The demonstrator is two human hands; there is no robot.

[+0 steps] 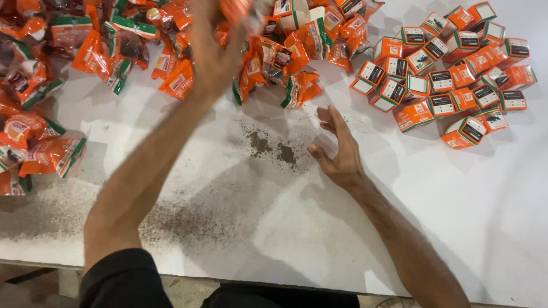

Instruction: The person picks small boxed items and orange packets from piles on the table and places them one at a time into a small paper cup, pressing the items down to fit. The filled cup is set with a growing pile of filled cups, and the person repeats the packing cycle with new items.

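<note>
Bare table [319,228] between pouches [51,154] and boxes [451,85]

Bright overhead light fell evenly on the white table [468,188], soft shadows trailed both forearms, and the raised left hand [214,48] smeared with motion blur; the rest stayed sharp.

White table [456,228]: surface dusted with dark brown powder, the densest patches [271,147] found near its middle and a fainter smear [188,225] spread toward the near edge. A cluster of small orange, green and white cartons [451,85] is laid at the table's far right, most lying on their sides and touching one another. A strip of grey floor [34,285] is seen below the table's near edge.
</note>
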